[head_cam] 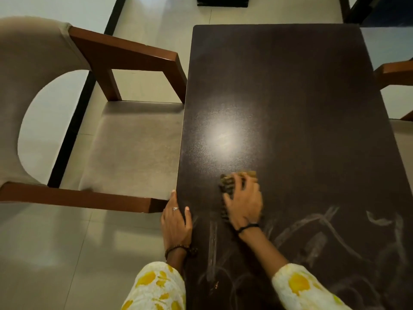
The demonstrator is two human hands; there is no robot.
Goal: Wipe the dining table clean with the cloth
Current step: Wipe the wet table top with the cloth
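A dark brown dining table [290, 97] fills the right half of the head view. My right hand [244, 201] presses flat, fingers spread, on a brownish-yellow cloth [226, 182] near the table's left side; the hand and cloth are motion-blurred. My left hand [176, 218] grips the table's left edge, thumb on top and fingers over the side. Whitish smear marks [317, 233] streak the near part of the tabletop. A bright light reflection [223, 137] sits just beyond the cloth.
A wooden armchair with a beige seat [131, 144] stands close against the table's left side. Another chair's wooden arm [395, 73] shows at the right edge. The floor around is pale tile [55, 253] with dark strips.
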